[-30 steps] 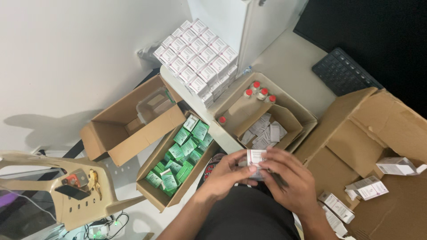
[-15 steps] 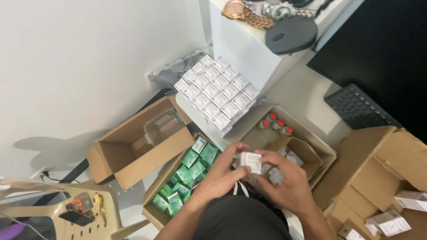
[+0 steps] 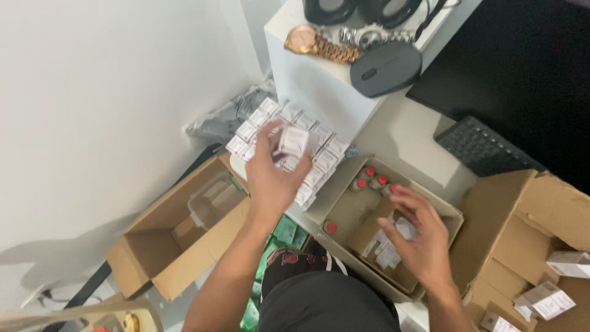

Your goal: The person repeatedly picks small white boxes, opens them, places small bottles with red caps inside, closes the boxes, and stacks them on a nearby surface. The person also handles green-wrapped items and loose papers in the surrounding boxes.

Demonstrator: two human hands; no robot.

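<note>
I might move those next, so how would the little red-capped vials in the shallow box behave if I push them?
The vials stand upright, narrow and loose in the shallow box, so they would probably tip. One stands apart. Being round, a fallen one would likely roll. They look small, so probably light.

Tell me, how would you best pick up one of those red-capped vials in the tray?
Pinch a red-capped vial by its cap, coming straight down. The vials seem to stand upright, close together in the corner of the cardboard tray, so only the tops are free; the tray walls block a sideways reach.
</note>
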